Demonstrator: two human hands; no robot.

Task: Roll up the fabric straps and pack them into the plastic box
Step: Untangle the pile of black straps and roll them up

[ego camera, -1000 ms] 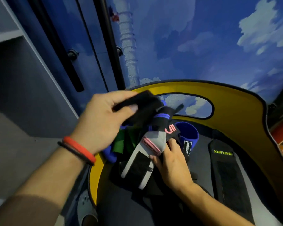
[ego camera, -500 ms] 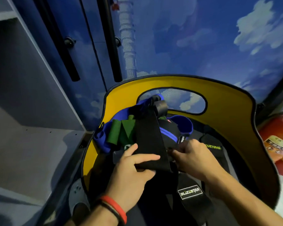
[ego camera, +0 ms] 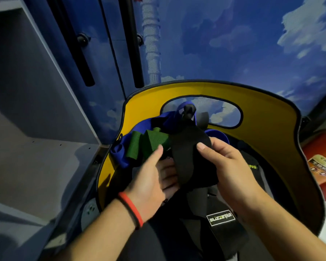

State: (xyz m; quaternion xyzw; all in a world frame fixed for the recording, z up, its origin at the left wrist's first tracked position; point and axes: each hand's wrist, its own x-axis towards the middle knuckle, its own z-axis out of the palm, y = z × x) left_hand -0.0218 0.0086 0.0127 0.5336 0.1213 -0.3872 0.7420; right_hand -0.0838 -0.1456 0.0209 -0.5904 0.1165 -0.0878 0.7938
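Observation:
A wide black strap (ego camera: 188,153) stands up between my hands over a yellow-backed chair seat (ego camera: 267,117). My right hand (ego camera: 228,166) grips its right side, thumb on the front. My left hand (ego camera: 154,178) holds it from below and left, fingers under the fabric. Its lower end with a BLIZZSTAR label (ego camera: 221,220) hangs toward me. Behind lie a green strap (ego camera: 149,142), folded, and blue straps (ego camera: 120,155) in a heap. No plastic box is in view.
Another black strap with green lettering (ego camera: 252,166) lies on the seat at right. A grey open cabinet (ego camera: 36,147) stands at left. A red and orange package (ego camera: 322,166) lies on the floor at right. A blue sky mural wall (ego camera: 233,44) is behind the chair.
My left hand came down from the raised position to under the black strap. Both hands drew closer and now hold the strap bunched upright between them.

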